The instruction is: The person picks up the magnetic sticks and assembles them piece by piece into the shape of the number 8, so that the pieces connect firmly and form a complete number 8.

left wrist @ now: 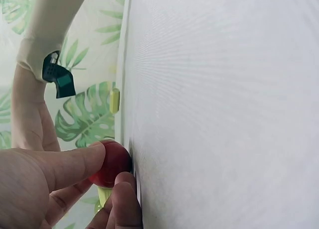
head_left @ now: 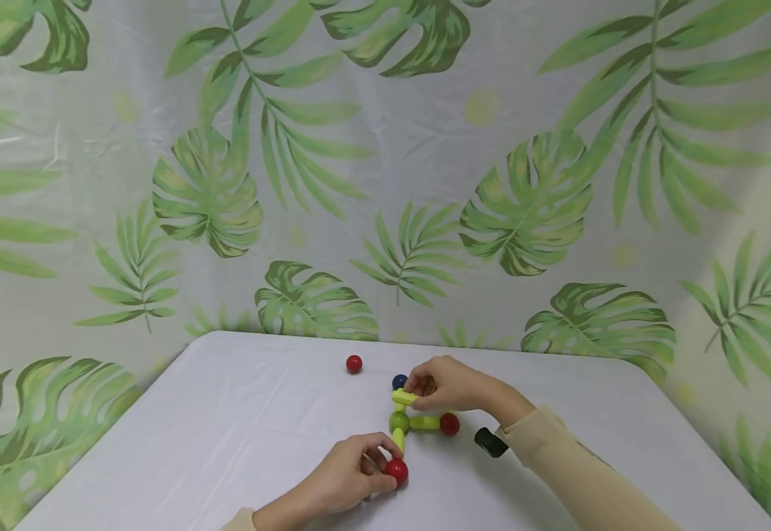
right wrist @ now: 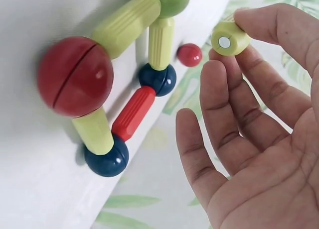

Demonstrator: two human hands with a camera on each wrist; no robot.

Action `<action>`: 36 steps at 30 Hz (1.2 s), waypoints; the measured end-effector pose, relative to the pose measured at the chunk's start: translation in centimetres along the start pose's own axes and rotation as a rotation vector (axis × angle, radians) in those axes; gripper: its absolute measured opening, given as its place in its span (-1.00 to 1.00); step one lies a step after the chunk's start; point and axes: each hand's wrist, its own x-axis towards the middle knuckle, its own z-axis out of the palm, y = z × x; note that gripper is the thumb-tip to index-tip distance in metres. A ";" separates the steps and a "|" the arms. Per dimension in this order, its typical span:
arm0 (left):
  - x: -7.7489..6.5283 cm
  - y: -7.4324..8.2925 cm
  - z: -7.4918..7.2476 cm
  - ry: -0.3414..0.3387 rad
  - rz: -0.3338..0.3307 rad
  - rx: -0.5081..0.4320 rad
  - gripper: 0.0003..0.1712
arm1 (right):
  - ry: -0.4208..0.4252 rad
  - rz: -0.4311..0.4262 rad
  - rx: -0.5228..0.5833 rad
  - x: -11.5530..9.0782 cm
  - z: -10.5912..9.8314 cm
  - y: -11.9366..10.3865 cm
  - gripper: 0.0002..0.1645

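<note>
My left hand (head_left: 352, 472) pinches a red ball (head_left: 396, 471) low over the table; in the left wrist view thumb and fingers surround that ball (left wrist: 113, 164). A yellow-green rod (head_left: 399, 441) runs from it to a green ball (head_left: 399, 422). Above the joined pieces, my right hand (head_left: 455, 383) pinches a loose yellow-green rod (head_left: 404, 398); its round, pale metallic end (right wrist: 224, 42) faces the right wrist camera. The joined frame also has another red ball (right wrist: 75, 77), two blue balls (right wrist: 106, 157), a red rod (right wrist: 133, 113) and more yellow-green rods (right wrist: 161, 42).
A separate red ball (head_left: 354, 363) lies near the table's back edge. In the left wrist view another yellow-green rod (left wrist: 114, 100) shows beside the table edge. A dark wrist camera (head_left: 490, 442) hangs under the right sleeve. A leaf-patterned curtain (head_left: 412, 162) stands behind the white table (head_left: 226, 413).
</note>
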 end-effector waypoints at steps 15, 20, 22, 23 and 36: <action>0.1 -0.3 0.0 -0.001 0.004 0.008 -0.70 | -0.056 0.028 0.035 -4.1 1.0 0.1 -0.85; 0.2 -0.5 -0.1 -0.006 -0.019 -0.007 -0.69 | -0.098 0.018 0.058 -5.4 1.7 0.1 -0.85; 0.2 -0.5 -0.1 -0.009 -0.026 -0.010 -0.69 | -0.112 0.026 0.071 -5.9 2.0 0.1 -0.84; 0.2 -0.5 -0.1 -0.010 -0.029 -0.011 -0.69 | -0.116 0.028 0.078 -6.1 2.1 0.0 -0.84; 0.2 -0.2 0.0 -0.009 -0.039 -0.012 -0.70 | -0.179 0.057 0.183 -6.9 4.1 -0.2 -0.81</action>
